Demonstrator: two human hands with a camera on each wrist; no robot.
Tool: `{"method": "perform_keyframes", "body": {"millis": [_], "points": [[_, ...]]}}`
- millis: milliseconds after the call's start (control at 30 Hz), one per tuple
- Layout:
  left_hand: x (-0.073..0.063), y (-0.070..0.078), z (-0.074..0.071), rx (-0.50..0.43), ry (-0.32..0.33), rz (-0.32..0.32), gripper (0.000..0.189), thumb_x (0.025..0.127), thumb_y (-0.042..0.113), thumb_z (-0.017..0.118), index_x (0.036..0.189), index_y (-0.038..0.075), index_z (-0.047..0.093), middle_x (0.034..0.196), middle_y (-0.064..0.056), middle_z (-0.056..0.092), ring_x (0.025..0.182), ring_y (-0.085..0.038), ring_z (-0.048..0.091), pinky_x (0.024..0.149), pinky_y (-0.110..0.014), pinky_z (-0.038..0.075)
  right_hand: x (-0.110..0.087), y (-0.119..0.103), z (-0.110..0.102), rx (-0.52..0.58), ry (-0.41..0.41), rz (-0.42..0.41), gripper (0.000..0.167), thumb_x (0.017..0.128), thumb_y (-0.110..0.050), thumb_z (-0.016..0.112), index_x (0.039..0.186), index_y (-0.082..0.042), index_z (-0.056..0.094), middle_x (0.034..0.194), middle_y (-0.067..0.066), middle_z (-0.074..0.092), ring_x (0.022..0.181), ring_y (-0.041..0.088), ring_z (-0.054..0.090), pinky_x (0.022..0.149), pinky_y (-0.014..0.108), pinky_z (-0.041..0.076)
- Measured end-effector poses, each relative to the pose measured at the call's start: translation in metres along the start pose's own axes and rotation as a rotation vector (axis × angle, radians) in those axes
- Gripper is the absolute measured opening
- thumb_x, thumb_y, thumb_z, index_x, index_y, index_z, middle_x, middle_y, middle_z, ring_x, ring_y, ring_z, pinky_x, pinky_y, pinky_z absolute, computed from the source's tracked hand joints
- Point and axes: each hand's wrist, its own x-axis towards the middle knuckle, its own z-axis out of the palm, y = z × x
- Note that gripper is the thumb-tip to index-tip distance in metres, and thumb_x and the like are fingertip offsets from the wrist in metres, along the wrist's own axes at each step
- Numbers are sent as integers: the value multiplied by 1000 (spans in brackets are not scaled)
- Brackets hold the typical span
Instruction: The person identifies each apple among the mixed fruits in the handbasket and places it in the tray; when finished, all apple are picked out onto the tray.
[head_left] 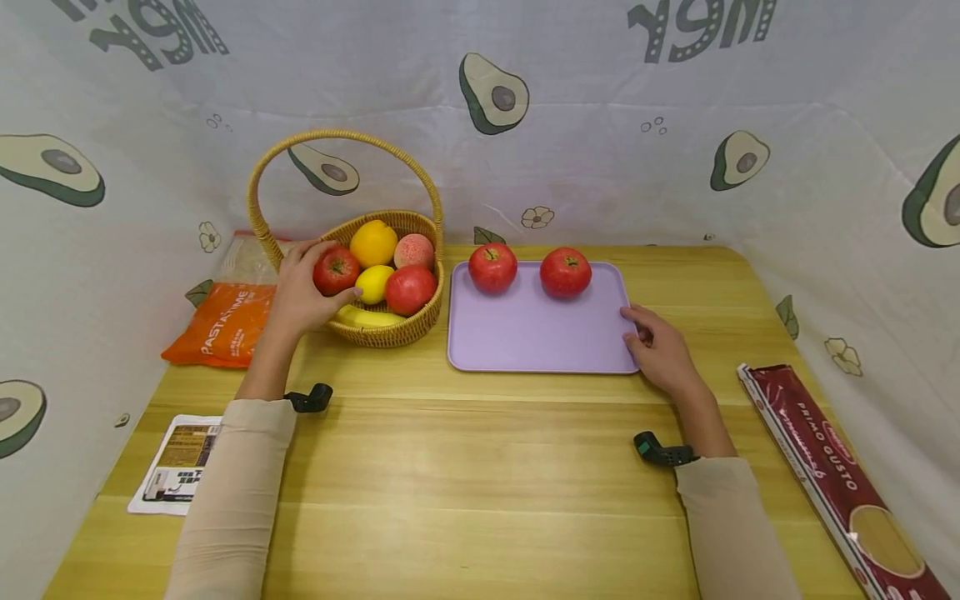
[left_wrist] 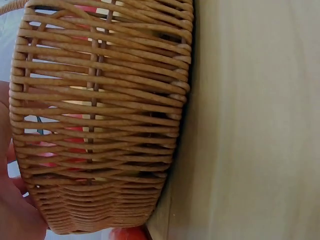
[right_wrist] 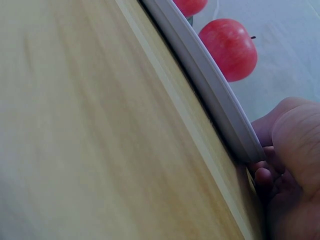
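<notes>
My left hand (head_left: 300, 287) reaches over the left rim of a wicker basket (head_left: 375, 336). Its thumb and fingers curl round a red apple (head_left: 337, 272) inside. Close by in the basket lie an orange (head_left: 373, 243), a lemon (head_left: 375, 284), a peach (head_left: 414, 251), a round red fruit (head_left: 410, 289) and a banana (head_left: 367, 317). In the left wrist view the basket wall (left_wrist: 100, 120) hides most of that grip. My right hand (head_left: 663, 354) holds the right edge of a lilac tray (head_left: 540, 333). Two red apples, one left (head_left: 492, 267) and one right (head_left: 566, 272), sit along the tray's back.
An orange pasta bag (head_left: 228, 325) lies left of the basket, under its tall handle (head_left: 341, 133). A white packet (head_left: 176, 467) is partly covered by my left sleeve. Along the right edge of the wooden table (head_left: 480, 483) lies a long dark-red spaghetti pack (head_left: 840, 475). Patterned cloth hangs behind.
</notes>
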Motion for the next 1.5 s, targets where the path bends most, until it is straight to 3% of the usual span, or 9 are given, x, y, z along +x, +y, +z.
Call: {"method": "perform_keyframes", "body": {"millis": [267, 667, 933, 1267, 1500], "points": [[5, 1, -3, 28, -62, -41, 84, 84, 30, 83, 155, 12, 42, 161, -22, 29, 146, -46, 27, 113, -70, 36, -2, -1, 0, 16, 1, 1, 48, 104, -8, 53, 151, -1, 49, 158, 24, 43, 101, 25, 47, 76, 17, 36], [14, 1, 1, 64, -68, -53, 83, 85, 24, 83, 154, 9, 41, 159, -24, 32, 145, -48, 26, 114, -68, 35, -3, 0, -1, 15, -4, 10, 48, 105, -10, 53, 152, -2, 48, 159, 23, 42, 103, 27, 47, 79, 19, 36], [19, 3, 4, 127, -107, -80, 85, 83, 18, 82, 156, 11, 39, 155, -27, 35, 142, -51, 28, 112, -70, 35, 0, -1, -4, 8, -5, 11, 47, 105, -9, 52, 152, -2, 49, 160, 22, 41, 105, 29, 48, 81, 22, 37], [18, 6, 5, 154, -116, -65, 84, 85, 14, 82, 156, 9, 37, 156, -29, 32, 144, -51, 26, 115, -69, 32, 0, -2, -3, 11, -12, 10, 47, 105, -9, 52, 152, -1, 48, 160, 23, 41, 103, 27, 47, 79, 20, 36], [15, 7, 6, 135, -76, -63, 83, 85, 13, 82, 155, 10, 38, 156, -29, 34, 142, -51, 30, 113, -69, 35, 0, -2, -2, 17, -21, 21, 48, 105, -10, 52, 152, -2, 48, 159, 22, 42, 104, 28, 47, 79, 21, 35]]}}
